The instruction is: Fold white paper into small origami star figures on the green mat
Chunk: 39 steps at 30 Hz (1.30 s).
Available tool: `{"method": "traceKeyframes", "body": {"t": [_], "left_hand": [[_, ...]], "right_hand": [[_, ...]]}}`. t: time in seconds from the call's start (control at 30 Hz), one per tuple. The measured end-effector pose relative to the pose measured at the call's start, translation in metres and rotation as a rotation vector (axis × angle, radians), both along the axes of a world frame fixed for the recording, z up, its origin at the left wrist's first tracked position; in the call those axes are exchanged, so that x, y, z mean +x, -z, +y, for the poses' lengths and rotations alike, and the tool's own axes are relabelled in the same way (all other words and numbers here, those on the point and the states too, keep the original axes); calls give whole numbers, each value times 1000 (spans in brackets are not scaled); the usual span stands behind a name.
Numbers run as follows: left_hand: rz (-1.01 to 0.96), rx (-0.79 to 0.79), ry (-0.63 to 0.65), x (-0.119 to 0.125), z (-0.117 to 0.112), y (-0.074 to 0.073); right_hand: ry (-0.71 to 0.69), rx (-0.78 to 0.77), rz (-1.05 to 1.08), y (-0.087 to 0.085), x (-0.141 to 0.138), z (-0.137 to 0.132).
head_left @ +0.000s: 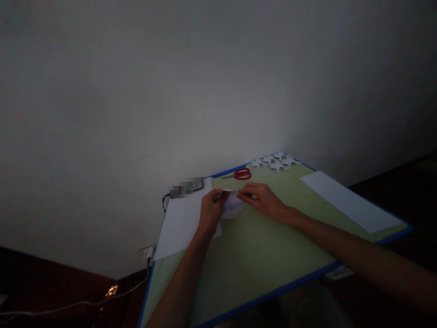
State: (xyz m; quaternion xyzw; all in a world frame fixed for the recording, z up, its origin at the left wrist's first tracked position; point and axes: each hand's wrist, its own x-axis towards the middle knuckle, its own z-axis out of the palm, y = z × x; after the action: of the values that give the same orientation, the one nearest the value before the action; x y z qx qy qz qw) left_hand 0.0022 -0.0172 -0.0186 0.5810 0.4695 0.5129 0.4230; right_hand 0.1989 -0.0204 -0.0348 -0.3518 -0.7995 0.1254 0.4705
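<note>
A small folded piece of white paper [232, 208] is held just above the table between my two hands. My left hand [212, 207] grips its left side, fingers closed round the edge. At the upper right corner, my right hand [261, 198] pinches the paper between thumb and fingertips. Faint bluish lines show on the paper's surface. Beyond the hands lie red-handled scissors [242, 173], their blades pointing left. Several folded white paper stars [278, 162] are grouped at the table's far corner.
The light green table [266, 264] has a blue edge and stands against a grey wall. White sheets [184, 223] lie on the left, and a long white strip [348, 200] on the right. A blurred-out device [187, 187] with a cable rests at the back left.
</note>
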Motion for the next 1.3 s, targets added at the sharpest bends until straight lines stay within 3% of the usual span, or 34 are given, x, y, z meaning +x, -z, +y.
{"method": "traceKeyframes", "body": {"t": [0.27, 0.53, 0.8, 1.1, 1.3], "left_hand": [[-85, -139, 168, -2, -1, 0], [-89, -110, 81, 1, -1, 1], [-75, -26, 114, 1, -4, -3], [-33, -8, 48, 4, -5, -3], [29, -9, 53, 5, -6, -4]], "right_hand": [[34, -6, 12, 2, 2, 4], [-8, -67, 78, 1, 1, 3], [-18, -43, 91, -2, 2, 1], [-25, 24, -18, -1, -1, -1], [44, 11, -39, -3, -2, -3]]}}
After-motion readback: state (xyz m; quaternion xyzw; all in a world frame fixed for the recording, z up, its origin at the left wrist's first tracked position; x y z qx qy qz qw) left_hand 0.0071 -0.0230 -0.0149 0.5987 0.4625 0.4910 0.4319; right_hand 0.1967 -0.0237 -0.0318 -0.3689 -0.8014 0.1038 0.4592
